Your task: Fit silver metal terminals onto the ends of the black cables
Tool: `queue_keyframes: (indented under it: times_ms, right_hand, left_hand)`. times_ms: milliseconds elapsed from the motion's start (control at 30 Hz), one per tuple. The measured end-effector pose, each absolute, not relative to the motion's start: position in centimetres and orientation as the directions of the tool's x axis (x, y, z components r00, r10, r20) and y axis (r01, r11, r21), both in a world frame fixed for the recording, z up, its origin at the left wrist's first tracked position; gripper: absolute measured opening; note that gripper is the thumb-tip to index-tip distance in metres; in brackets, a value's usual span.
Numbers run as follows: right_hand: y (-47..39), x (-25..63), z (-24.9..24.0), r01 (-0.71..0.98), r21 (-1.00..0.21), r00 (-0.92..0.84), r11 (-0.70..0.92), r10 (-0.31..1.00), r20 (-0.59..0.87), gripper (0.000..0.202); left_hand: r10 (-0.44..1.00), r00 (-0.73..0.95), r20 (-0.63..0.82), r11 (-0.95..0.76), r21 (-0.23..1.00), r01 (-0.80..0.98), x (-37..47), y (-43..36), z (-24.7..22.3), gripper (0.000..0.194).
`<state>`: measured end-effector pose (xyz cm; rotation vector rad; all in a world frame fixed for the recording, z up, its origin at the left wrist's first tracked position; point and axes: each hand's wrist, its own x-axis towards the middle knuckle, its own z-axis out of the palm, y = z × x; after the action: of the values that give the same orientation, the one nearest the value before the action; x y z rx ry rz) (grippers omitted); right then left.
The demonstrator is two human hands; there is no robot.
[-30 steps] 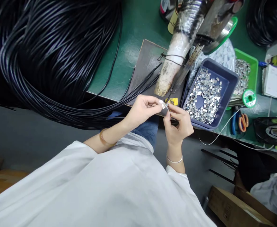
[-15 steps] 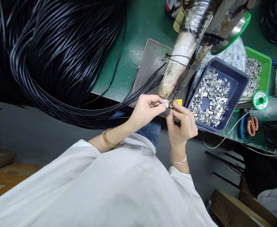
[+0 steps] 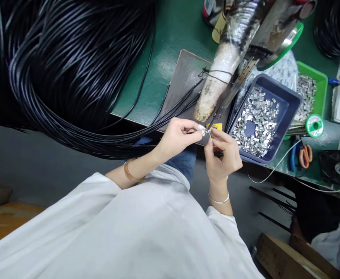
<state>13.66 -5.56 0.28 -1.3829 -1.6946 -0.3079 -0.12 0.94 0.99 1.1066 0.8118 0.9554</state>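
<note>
The left hand (image 3: 180, 135) and right hand (image 3: 222, 155) are pinched narrow on a small shiny piece (image 3: 206, 131) between them, near the yellow scrap (image 3: 217, 126), much as half a second ago, though the view has shifted slightly and a thin strand (image 3: 211, 136) shows more plainly; the green surface (image 3: 177, 33) has a grey floor (image 3: 71, 166) below, with cardboard boxes (image 3: 287, 257) on both sides; there are two coils of black cable (image 3: 79, 69), two trays of metal bits, one blue tray (image 3: 287, 97), one green tray (image 3: 321, 85), and one green spool (image 3: 314, 126)
</note>
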Motion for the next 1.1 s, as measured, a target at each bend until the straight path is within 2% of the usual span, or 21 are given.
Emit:
queue_keyframes:
  times_ms: [133,400,767,900,1000,1100]
  right_hand:
    - [-5.4,13.6,0.4,0.852,-0.401,0.071,0.336,0.686,0.725,0.014]
    - [-5.4,13.5,0.6,0.835,-0.435,0.090,0.337,0.697,0.712,0.014]
    - [-5.8,13.4,0.7,0.840,-0.432,0.089,0.327,0.703,0.705,0.013]
    - [-5.6,13.3,1.3,0.769,-0.593,0.204,0.240,0.786,0.583,0.005]
    - [-5.6,13.4,1.6,0.634,-0.748,0.285,0.195,0.840,0.461,0.006]
    - [-5.6,13.6,1.7,0.545,-0.815,0.296,0.195,0.865,0.405,0.007]
  left_hand:
    - [0.930,0.365,-0.031,0.127,0.962,-0.241,0.1,1.0,0.9,0.010]
    - [0.945,0.326,-0.018,0.096,0.970,-0.223,0.4,0.7,0.7,0.010]
    - [0.916,0.400,-0.020,0.090,0.983,-0.158,-0.1,0.8,0.8,0.010]
    - [0.897,0.441,0.026,0.029,0.993,-0.118,-0.5,0.2,0.9,0.009]
    - [0.916,0.363,0.171,-0.178,0.984,-0.013,-1.0,-0.4,0.8,0.008]
    - [0.871,0.372,0.320,-0.360,0.932,0.041,-1.4,-0.7,0.8,0.014]
